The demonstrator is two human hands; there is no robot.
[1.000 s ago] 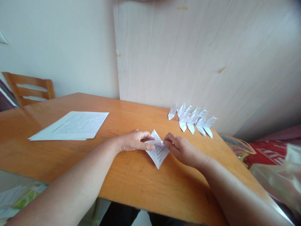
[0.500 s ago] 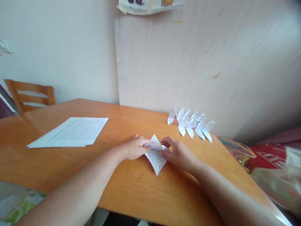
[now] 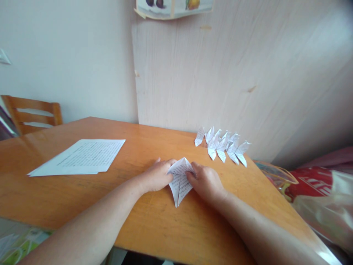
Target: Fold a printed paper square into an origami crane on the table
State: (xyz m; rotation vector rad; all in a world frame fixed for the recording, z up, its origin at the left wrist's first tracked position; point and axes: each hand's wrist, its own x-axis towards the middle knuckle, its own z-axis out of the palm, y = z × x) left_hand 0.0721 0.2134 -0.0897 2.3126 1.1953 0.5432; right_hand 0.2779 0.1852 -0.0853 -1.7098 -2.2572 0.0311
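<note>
A folded sheet of printed paper (image 3: 179, 182) is held between my two hands just above the wooden table (image 3: 143, 228). It is diamond-shaped, with a point towards me and a crease down its lower half. My left hand (image 3: 159, 176) pinches its left edge, thumb in front. On the right edge my right hand (image 3: 206, 180) grips it, its thumb pressing on the front and its other fingers mostly hidden behind. Farther back on the right stand several folded paper pieces (image 3: 222, 145) with pointed tips, grouped close together.
A stack of printed sheets (image 3: 79, 158) lies on the table's left side. Behind the table rises a pale wall panel (image 3: 193, 81). A wooden chair (image 3: 35, 112) is at the far left. Red and whitish bags (image 3: 311, 184) sit beyond the table's right edge.
The held paper has been opened out from a narrower, tilted form into a broader diamond facing me. My right hand has closed in on its right edge. The view has shifted slightly.
</note>
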